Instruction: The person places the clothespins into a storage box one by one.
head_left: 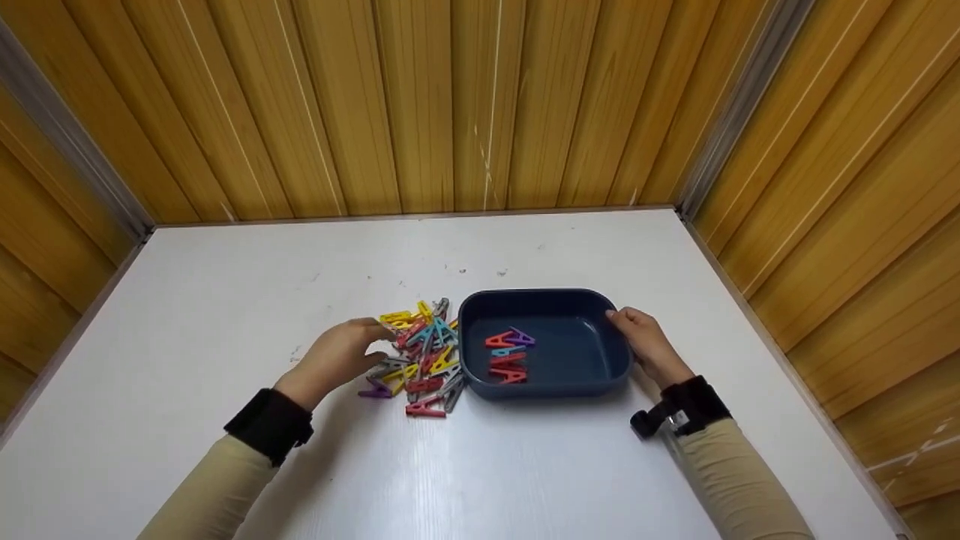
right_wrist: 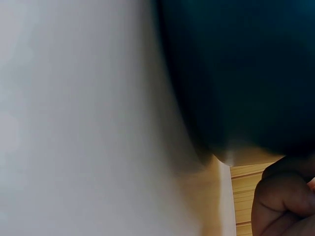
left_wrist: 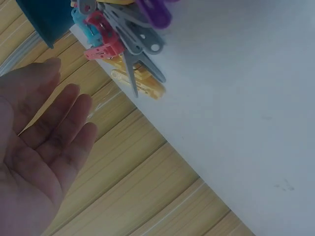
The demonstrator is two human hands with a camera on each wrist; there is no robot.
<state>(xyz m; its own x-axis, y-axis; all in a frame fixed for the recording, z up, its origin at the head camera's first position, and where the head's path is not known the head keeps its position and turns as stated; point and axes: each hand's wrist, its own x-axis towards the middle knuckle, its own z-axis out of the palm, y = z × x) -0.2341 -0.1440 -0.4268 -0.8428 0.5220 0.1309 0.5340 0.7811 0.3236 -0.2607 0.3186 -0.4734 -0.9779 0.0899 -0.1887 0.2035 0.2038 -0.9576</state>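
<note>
Bin position: I find the dark blue bin (head_left: 540, 391) right of centre on the table, upright, opening upward.
Bin long axis: runs left to right, nearly parallel to the table's back edge; corners rounded.
Clothespins in bin: red, purple and light blue clothespins (head_left: 508, 358) lie in a rough column on the floor's left half, the column running front to back.
Clothespin pile: heaped clothespins (head_left: 424, 385) just beside the bin's left wall, at mixed angles; a pink one (head_left: 425, 407) at the near edge lies roughly left to right.
Left hand: I record the left hand (head_left: 337, 358) at the pile's left side, thumb and fingers parted and loosely curved, holding nothing.
Right hand: the right hand (head_left: 646, 341) grips the bin's right end, thumb over the rim, fingers folded outside.
Room around: tabletop extends behind the bin to the back edge, and well out to the pile's left.
Table: white table (head_left: 510, 465), faint grain, small dark marks behind the bin.
Enclosure: wood-patterned panels (head_left: 420, 112) at back and sides, grey posts (head_left: 750, 97) at the corners.
Wrists: black straps (head_left: 270, 426) over beige sleeves (head_left: 217, 480).
</note>
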